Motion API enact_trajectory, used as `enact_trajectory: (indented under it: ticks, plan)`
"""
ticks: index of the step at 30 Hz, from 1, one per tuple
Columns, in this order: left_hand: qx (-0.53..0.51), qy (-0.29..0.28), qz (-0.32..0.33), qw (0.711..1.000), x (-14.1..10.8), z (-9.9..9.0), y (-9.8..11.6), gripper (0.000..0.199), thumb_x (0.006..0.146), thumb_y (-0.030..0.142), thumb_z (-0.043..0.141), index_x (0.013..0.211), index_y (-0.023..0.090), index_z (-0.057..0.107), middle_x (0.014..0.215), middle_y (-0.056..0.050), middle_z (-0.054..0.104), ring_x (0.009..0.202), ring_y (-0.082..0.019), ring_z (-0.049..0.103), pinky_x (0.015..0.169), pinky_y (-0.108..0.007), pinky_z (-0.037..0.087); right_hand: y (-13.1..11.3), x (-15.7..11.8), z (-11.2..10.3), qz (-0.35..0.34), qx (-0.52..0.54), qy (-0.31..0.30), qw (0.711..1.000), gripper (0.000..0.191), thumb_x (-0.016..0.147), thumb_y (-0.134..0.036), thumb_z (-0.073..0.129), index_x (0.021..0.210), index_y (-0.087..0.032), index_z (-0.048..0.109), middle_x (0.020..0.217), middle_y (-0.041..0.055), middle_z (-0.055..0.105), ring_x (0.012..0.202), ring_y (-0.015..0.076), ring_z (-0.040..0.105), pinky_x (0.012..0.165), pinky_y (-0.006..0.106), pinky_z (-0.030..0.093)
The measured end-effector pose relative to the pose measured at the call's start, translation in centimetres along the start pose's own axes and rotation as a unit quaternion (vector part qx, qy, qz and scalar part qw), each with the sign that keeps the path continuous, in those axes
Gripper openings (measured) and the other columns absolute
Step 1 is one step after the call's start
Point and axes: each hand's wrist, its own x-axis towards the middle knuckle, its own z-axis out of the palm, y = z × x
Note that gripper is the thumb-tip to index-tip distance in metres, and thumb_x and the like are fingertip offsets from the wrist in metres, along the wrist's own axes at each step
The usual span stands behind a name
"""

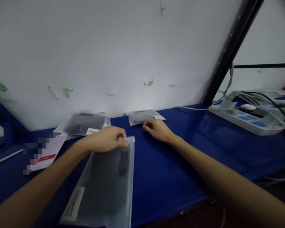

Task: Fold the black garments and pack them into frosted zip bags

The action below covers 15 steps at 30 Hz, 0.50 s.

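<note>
Pouch [109, 186] in front of the person, over the blue tabletop [166, 177], is pinched near its far right corner between the thumb and fingers of the left hand [110, 138]. Whether it lies flat or is slightly raised cannot be told. Its near end runs out of view; a pale strip follows its long right edge, beside a stretch of blue reaching across to the power strip [247, 123]. The table's front edge slants away at lower right. The right hand [158, 130] rests with its fingers curled in, just in front of the right packet [142, 116]; whether they touch is unclear.

Frosted, translucent film wraps a dark, rectangular content in the pouch, with a pale label [74, 202] on its near left corner. Beyond the left hand, the left packet [82, 124], similarly cloudy and dark inside, sits near the wall [123, 47], partly over a pale sheet [47, 158] with a red band. Green scraps mark the smooth, whitish wall. Thin cables [254, 98] tangle over the long, white power strip, beside a black post [235, 47].
</note>
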Motion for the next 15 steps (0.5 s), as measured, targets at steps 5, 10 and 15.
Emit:
enact_trajectory:
  ticks: [5, 10, 15]
  plan:
    - [-0.116, 0.263, -0.189, 0.939, -1.6, -5.1, -8.0, 0.038, 0.083, 0.05, 0.061, 0.097, 0.015, 0.068, 0.09, -0.004, 0.07, 0.084, -0.02, 0.059, 0.072, -0.029, 0.043, -0.5, 0.2, 0.2, 0.01, 0.009, -0.009, 1.0, 0.015, 0.085, -0.023, 0.055, 0.087, -0.018, 0.069, 0.082, 0.0057, 0.073, 0.072, 0.0171, 0.064, 0.066, 0.029, 0.046]
    - [-0.06, 0.363, -0.389, 0.845, -1.8, -6.6, -16.8, 0.031, 0.075, 0.044, 0.068, 0.076, 0.013, 0.065, 0.055, 0.002, 0.052, 0.075, -0.023, 0.054, 0.072, -0.034, 0.039, -0.9, 0.2, 0.1, 0.008, 0.015, -0.006, 1.0, 0.015, 0.085, -0.023, 0.056, 0.087, -0.018, 0.07, 0.084, 0.006, 0.073, 0.074, 0.0176, 0.064, 0.068, 0.03, 0.047]
    - [-0.046, 0.302, -0.397, 0.866, -1.5, -6.2, -20.5, 0.027, 0.061, 0.029, 0.077, 0.046, 0.015, 0.058, 0.034, 0.004, 0.039, 0.054, -0.019, 0.043, 0.065, -0.03, 0.032, -0.8, 0.2, 0.1, 0.008, 0.011, -0.011, 1.0, 0.015, 0.086, -0.022, 0.056, 0.087, -0.018, 0.071, 0.083, 0.0053, 0.073, 0.073, 0.0167, 0.063, 0.067, 0.029, 0.046]
